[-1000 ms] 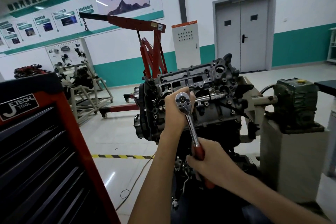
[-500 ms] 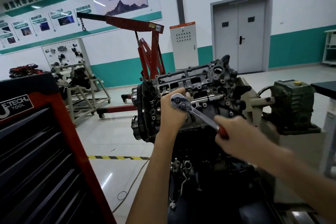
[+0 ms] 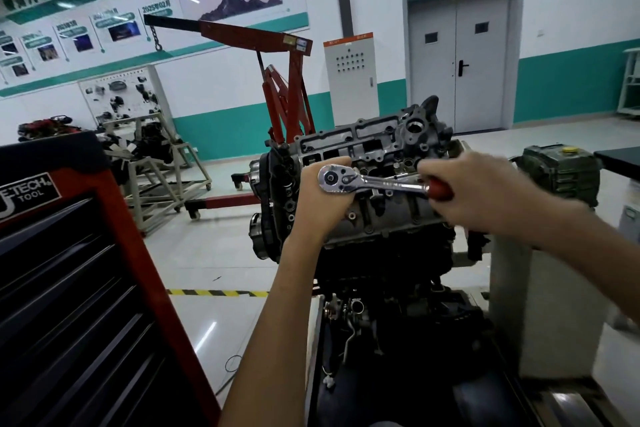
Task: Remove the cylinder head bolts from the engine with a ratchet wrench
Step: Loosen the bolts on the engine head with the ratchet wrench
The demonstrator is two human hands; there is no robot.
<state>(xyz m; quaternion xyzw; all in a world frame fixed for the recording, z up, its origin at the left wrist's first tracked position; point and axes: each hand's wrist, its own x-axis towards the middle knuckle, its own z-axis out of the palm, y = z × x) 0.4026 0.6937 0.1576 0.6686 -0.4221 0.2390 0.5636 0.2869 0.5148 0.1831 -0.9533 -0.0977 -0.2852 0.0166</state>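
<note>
The left hand wraps the head of the chrome, red-handled ratchet wrench, hiding socket and bolt. The blurred right hand clenches its handle against the grey metal engine. Left of the grip, a red-and-black tool cabinet reads "E-TECH TOOL" above the glossy pale floor.

Changed: ratchet wrench. Its handle has swung anticlockwise about the wrench head, from pointing straight down a second ago, through a down-right slant half a second ago, to lying almost level and pointing right across the engine.

Changed: right hand. It has travelled up with the red grip, from in front of the engine's dark lower part to the height of the wrench head.
</note>
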